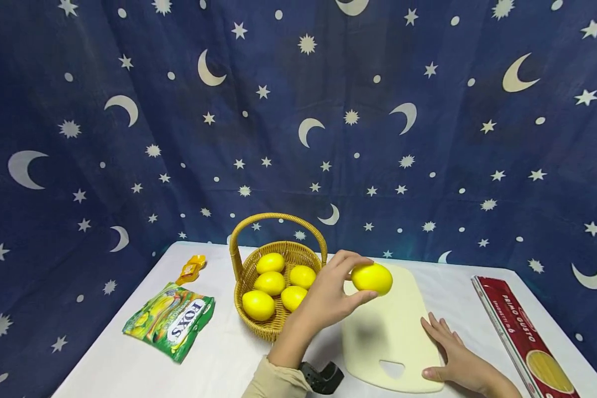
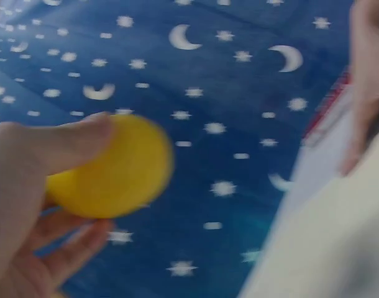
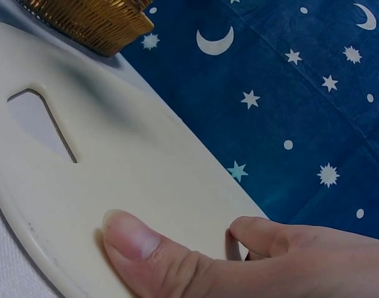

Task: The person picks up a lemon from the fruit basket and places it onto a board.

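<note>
My left hand (image 1: pixel 328 284) pinches a yellow lemon (image 1: pixel 373 278) between thumb and fingers, above the cream cutting board (image 1: pixel 393 326). A soft shadow falls on the board beneath it. In the left wrist view the lemon (image 2: pixel 124 171) is blurred, with the thumb over its upper side and fingers below. My right hand (image 1: pixel 460 356) rests at the board's right edge, its fingers spread. The right wrist view has the right thumb (image 3: pixel 133 239) flat on the board's surface. A wicker basket (image 1: pixel 237 296) with several lemons stands left of the board.
On the left lie a green Fox's candy bag (image 1: pixel 171 320) and a small orange packet (image 1: pixel 191 269). A red spaghetti box (image 1: pixel 524 337) lies along the right side of the white table (image 1: pixel 219 365). Behind hangs a dark blue cloth (image 1: pixel 288 166) with moons and stars.
</note>
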A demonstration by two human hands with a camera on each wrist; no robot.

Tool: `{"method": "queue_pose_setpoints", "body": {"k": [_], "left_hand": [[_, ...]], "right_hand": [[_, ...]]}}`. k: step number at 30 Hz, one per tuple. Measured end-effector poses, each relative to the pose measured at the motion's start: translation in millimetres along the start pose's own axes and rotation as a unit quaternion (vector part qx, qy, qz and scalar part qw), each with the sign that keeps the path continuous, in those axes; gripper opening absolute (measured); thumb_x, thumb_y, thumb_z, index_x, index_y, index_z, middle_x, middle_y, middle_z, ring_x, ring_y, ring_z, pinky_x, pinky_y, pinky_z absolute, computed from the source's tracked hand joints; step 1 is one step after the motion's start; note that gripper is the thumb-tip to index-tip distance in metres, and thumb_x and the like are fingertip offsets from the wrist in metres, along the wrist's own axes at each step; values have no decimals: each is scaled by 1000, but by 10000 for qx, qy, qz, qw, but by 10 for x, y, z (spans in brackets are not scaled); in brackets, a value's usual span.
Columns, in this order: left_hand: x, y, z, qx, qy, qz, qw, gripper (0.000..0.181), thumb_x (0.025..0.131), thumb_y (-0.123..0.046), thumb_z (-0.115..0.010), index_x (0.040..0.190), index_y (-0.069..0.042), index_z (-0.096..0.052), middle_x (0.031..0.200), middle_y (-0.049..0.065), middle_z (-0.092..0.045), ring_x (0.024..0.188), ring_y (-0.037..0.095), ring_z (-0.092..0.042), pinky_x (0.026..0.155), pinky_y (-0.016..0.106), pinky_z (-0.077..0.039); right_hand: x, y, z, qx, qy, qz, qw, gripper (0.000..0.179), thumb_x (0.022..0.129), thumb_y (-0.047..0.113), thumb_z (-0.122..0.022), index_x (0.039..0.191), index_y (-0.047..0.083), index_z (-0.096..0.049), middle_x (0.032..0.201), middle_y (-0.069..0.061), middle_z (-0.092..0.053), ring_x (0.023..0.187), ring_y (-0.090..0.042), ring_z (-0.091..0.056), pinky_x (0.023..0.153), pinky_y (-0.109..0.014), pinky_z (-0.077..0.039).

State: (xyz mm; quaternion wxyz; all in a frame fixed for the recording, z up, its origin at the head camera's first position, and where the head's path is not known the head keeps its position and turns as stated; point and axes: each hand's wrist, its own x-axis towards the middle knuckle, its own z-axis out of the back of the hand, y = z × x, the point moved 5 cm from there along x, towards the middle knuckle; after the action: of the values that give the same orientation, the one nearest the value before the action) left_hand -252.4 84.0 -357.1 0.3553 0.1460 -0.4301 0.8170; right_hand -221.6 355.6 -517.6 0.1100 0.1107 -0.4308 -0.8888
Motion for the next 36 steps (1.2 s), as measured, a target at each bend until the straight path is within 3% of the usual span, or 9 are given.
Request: {"method": "queue_pose_setpoints", "body": {"k": [8,15,17,20,24,26,32,35,36], "left_hand": [[48,515,-615,-941,-1078,520,9883,51,82,-16,-74,129,-12,-54,125,2,-54,117,14,-54,91,19,-50],[98,1080,-958,-2309,-1585,1379,9500,50,80,-2,-72,127,-9,-56,125,9,-52,120,23,-53,95,25,-49],[73,1196,-1015,-2662,-1720,1501,9365,50,79,1,-71,127,-6,-56,125,12,-50,123,27,-51,96,27,-49],[43,1338,-1083,-2885,-1844,1584,9261,49,81,1,-69,127,-4,-54,125,15,-48,123,31,-50,97,30,-49],[-10,1466,-1138,-2959,-1975,1651,9199,48,81,0,-69,127,-2,-53,123,17,-48,121,33,-52,100,35,-47],[-28,1498,-1150,-2942,-2001,1679,9194,48,81,1,-69,126,0,-53,123,18,-49,121,33,-52,103,37,-45],[-24,1518,-1154,-2439,-1933,1716,9347,48,79,1,-71,124,1,-54,122,17,-52,123,32,-52,108,36,-39],[3,1541,-1167,-2362,-1912,1765,9362,49,79,3,-71,125,1,-54,123,17,-53,123,32,-52,108,34,-39],[16,1548,-1173,-2380,-1924,1761,9356,49,79,4,-70,125,1,-54,123,18,-53,123,32,-52,107,34,-39]], "right_hand": [[48,-67,-1,-237,363,-550,9975,114,67,34,-82,147,-9,-14,150,-37,7,134,-56,20,100,-67,26],[101,-165,-38,-276,278,-898,9952,116,63,37,-83,148,-5,-16,152,-34,4,136,-52,20,102,-68,22],[109,-189,-57,-306,233,-700,9968,115,63,37,-83,147,-6,-17,151,-36,2,136,-54,17,101,-71,18],[98,-211,-65,-493,38,137,9987,106,70,38,-80,148,-2,-21,154,-31,3,139,-18,30,95,-79,8],[45,-251,-80,-903,-356,1141,9887,87,80,47,-70,150,35,-20,158,14,9,114,33,18,85,-84,-4],[32,-274,-87,-938,-444,1240,9868,80,81,51,-66,143,52,-17,149,33,9,116,32,17,85,-84,-5],[32,-262,-73,-845,-449,1154,9887,83,79,50,-69,146,46,-19,158,14,7,118,32,17,86,-84,-3],[39,-219,-63,-683,-303,952,9927,93,76,44,-73,152,25,-22,156,-25,-2,115,33,17,88,-83,0],[47,-215,-57,-533,-193,738,9957,97,74,41,-75,152,19,-22,155,-28,0,113,35,17,91,-82,5]]}}
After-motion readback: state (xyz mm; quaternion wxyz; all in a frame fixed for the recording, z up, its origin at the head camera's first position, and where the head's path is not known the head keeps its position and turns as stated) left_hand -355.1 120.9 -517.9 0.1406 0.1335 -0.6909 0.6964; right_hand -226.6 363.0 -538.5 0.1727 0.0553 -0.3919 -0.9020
